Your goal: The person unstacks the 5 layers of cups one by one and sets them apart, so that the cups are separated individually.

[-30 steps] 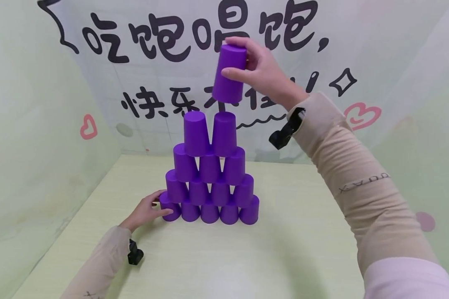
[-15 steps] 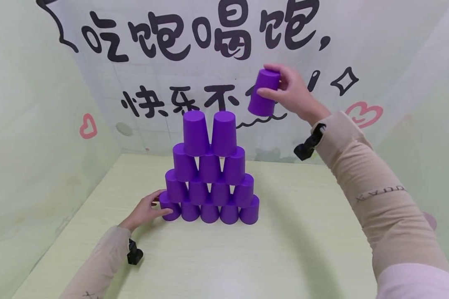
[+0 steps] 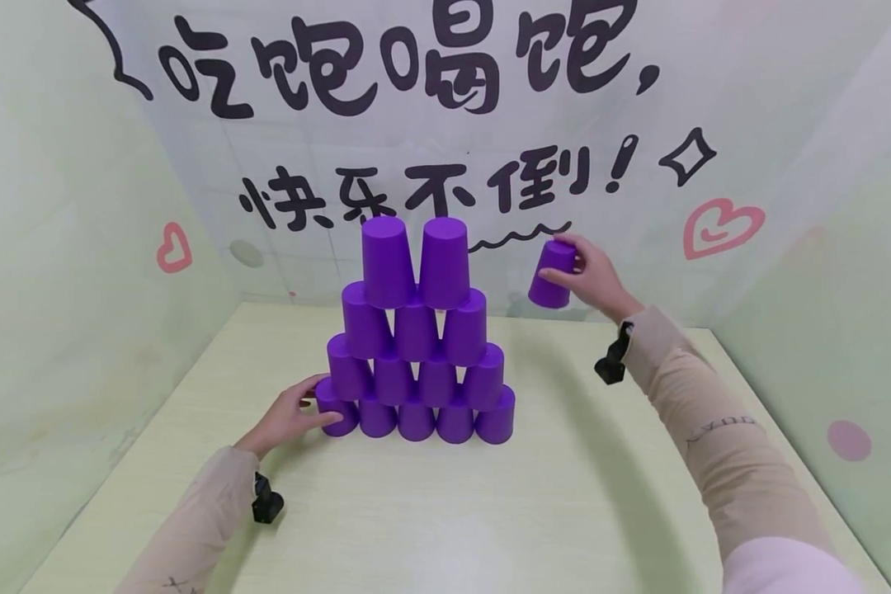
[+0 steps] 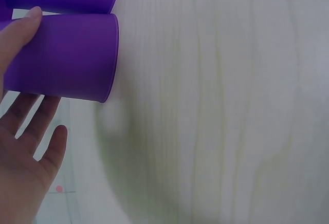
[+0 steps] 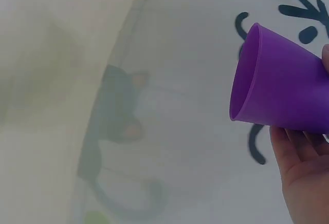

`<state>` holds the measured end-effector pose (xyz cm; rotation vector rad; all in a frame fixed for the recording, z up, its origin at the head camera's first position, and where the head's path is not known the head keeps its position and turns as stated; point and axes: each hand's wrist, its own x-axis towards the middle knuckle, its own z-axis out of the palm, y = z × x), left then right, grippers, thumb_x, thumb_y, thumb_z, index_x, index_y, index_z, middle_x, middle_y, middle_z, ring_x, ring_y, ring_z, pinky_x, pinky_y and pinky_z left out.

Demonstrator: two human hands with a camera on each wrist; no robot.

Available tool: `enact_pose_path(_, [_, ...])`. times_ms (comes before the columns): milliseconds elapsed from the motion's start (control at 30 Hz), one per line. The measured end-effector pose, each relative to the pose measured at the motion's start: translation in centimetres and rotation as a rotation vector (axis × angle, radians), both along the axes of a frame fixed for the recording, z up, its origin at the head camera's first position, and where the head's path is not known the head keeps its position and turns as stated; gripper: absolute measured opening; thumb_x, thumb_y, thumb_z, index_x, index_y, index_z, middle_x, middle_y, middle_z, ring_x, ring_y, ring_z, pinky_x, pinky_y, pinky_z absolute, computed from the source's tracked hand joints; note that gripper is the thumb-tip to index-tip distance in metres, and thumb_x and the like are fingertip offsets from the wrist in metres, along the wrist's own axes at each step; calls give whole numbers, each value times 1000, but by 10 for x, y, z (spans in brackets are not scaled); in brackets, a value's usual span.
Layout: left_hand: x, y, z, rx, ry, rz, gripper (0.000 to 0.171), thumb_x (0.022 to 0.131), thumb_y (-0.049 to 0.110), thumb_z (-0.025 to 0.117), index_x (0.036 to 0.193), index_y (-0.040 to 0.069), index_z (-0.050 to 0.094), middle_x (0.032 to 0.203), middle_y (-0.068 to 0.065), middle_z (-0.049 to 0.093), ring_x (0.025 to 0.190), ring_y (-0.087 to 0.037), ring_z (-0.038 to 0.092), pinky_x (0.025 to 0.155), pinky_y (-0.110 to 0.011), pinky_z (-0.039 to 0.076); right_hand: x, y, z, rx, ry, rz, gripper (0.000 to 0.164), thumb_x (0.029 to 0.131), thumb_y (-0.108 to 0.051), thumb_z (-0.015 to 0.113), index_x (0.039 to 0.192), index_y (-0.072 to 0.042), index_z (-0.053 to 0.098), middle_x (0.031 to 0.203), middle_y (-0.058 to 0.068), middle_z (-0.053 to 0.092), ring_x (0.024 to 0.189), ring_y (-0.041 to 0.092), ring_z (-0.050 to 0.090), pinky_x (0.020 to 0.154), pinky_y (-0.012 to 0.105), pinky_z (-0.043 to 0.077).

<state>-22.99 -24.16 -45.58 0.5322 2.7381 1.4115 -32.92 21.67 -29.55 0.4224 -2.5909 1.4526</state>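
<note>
In the head view my right hand [image 3: 594,276] holds an upside-down purple cup [image 3: 552,279] in the air, right of the pyramid. Its thumb lies across the near side, and the fingers go over the top and behind. The cup's open mouth shows in the right wrist view, where part of the right hand [image 5: 308,178] is cut off. My left hand [image 3: 285,421] holds the leftmost bottom cup [image 3: 337,410], thumb in front and fingers behind. That purple cup [image 4: 67,57] appears sideways in the left wrist view. Two cups, including the right top cup [image 3: 445,262], stand on the highest row.
Several rows of upside-down purple cups form the pyramid [image 3: 416,322] on the pale wooden table [image 3: 445,511]. Behind it hangs a white backdrop [image 3: 416,140] with black lettering. Light green walls flank the table, and each wrist carries a small black camera.
My right hand has carried its cup away from above the pyramid, rightward and downward. The left hand and the stacked cups have stayed in place.
</note>
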Motion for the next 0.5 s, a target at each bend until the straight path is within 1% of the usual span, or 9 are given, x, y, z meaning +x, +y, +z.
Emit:
enact_pose_path(167, [-1, 1, -1, 12, -8, -2, 64, 72, 30, 73, 126, 11, 46, 111, -9, 58, 99, -27, 51, 82, -44, 42, 1, 6, -47, -35, -50, -55, 69, 78, -19, 68, 134, -5, 31, 122, 23, 42, 108, 38, 46, 89, 47, 40])
enact_pose_path(300, [0, 3, 1, -1, -14, 4, 62, 73, 29, 72, 126, 11, 46, 112, -9, 58, 99, -26, 50, 83, -43, 42, 2, 8, -78, -40, -65, -103, 69, 77, -18, 70, 133, -4, 32, 122, 24, 42, 108, 39, 45, 89, 48, 40])
enact_pose_path(500, [12, 12, 22, 23, -17, 4, 58, 74, 14, 72, 125, 2, 46, 111, -17, 56, 100, -34, 50, 82, -51, 41, 3, 2, -114, -47, -109, -143, 67, 76, -14, 71, 129, -3, 32, 122, 24, 42, 109, 39, 44, 91, 48, 39])
